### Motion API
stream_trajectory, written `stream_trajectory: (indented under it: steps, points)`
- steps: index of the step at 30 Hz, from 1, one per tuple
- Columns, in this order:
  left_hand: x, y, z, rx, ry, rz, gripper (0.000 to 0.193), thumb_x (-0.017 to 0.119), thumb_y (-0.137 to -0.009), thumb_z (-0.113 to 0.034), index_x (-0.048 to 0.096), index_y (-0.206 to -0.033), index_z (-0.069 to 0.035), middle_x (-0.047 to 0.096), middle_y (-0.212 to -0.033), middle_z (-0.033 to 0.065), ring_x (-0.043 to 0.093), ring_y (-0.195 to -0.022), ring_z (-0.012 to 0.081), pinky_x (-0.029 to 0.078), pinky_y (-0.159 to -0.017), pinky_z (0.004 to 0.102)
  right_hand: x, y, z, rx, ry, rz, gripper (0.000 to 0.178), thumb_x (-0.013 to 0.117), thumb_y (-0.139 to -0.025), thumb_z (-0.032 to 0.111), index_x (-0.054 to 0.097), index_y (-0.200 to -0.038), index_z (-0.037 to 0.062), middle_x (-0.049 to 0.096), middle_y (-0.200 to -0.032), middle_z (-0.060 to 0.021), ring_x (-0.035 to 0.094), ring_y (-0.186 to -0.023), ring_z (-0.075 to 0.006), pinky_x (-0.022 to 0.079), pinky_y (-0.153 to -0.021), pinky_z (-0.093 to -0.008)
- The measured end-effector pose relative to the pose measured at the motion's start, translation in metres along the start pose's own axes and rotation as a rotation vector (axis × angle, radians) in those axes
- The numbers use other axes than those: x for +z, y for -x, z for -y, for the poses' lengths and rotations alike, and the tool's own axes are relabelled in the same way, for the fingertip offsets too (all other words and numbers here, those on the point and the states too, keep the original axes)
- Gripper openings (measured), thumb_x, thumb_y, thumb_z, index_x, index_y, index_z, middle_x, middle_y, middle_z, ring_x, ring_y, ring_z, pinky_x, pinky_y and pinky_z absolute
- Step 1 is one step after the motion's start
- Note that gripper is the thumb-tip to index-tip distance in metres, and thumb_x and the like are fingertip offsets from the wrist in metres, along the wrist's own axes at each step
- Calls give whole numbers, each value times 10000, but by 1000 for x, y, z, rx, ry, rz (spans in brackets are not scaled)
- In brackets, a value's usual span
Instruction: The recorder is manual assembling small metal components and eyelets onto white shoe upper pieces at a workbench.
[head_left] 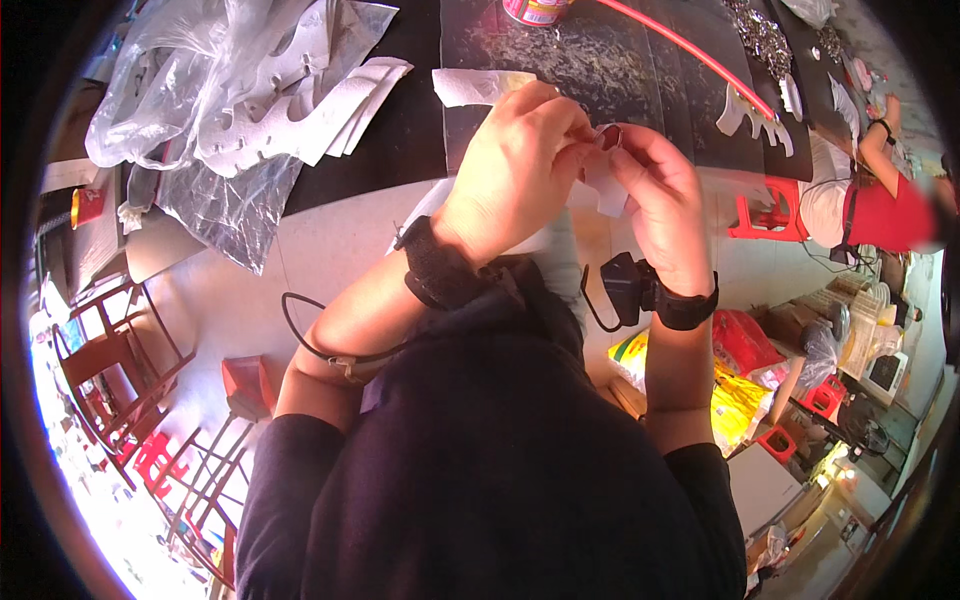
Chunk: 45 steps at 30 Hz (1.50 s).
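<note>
Both my hands meet over the near edge of the dark table (pixel 400 150), fingertips pressed close together. A small white card-like piece (pixel 604 190) hangs between them. My left hand (pixel 520 155) pinches at its upper end, its fingers bent and partly hiding what they grip. My right hand (pixel 662 190) holds the same piece between thumb and fingers. Something small and dark red (pixel 610 136) shows at the fingertips; its kind is too small to tell. Just beyond my left hand lies a white, partly yellowish strip (pixel 470 87).
Notched white cards (pixel 350 105) and clear plastic bags (pixel 160 90) lie at the table's left. A red tube (pixel 690 48), a pink can (pixel 537 10), chains (pixel 762 40) and another notched card (pixel 750 120) lie farther back. A person in red (pixel 895 215) works at right.
</note>
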<state>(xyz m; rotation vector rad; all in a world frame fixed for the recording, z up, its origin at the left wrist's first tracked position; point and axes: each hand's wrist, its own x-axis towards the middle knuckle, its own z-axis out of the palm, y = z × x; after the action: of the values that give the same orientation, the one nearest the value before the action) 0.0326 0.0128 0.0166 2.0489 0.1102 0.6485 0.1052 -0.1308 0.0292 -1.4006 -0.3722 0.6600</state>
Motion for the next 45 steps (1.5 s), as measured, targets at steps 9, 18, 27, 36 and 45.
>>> stream_trajectory:
  steps: [9, 18, 27, 36, 45]
  points:
    - [3, 6, 1, -82, 51, 15, 87, 653, -730, -26, 602, -796, -3, 564, -775, 83, 573, -655, 182, 450, -570, 275, -3, 3, 5, 128, -178, 30, 248, 489, -906, 132, 568, -1072, -35, 600, -955, -35, 531, -884, -87, 405, -802, -221]
    - [5, 10, 3, -83, 98, -6, 80, 632, -686, -33, 590, -746, 0, 559, -757, 128, 574, -714, 300, 477, -632, 365, 2, 2, -4, 77, 32, -15, 212, 505, -854, 49, 586, -1031, -34, 598, -943, -39, 530, -872, -85, 410, -799, -220]
    - [4, 17, 6, -67, 111, -32, 129, 671, -722, -28, 595, -823, -3, 559, -772, 59, 540, -624, 136, 447, -568, 244, 9, 2, -2, 43, -16, -3, 208, 484, -887, 77, 586, -1030, -34, 604, -966, -51, 536, -893, -97, 405, -824, -231]
    - [11, 24, 12, -167, 252, -77, 143, 692, -720, -76, 598, -786, 9, 550, -759, 64, 533, -613, 128, 446, -560, 244, 4, 1, -3, 124, 86, -13, 191, 514, -899, 114, 590, -1019, -13, 608, -963, -47, 536, -900, -85, 416, -804, -217]
    - [3, 14, 18, -172, 205, -83, 166, 705, -705, -94, 599, -757, 22, 535, -759, 97, 546, -636, 185, 451, -583, 280, 21, 0, -6, -44, 220, -35, 169, 527, -873, 28, 583, -1024, -22, 611, -950, -38, 540, -838, -73, 427, -756, -203]
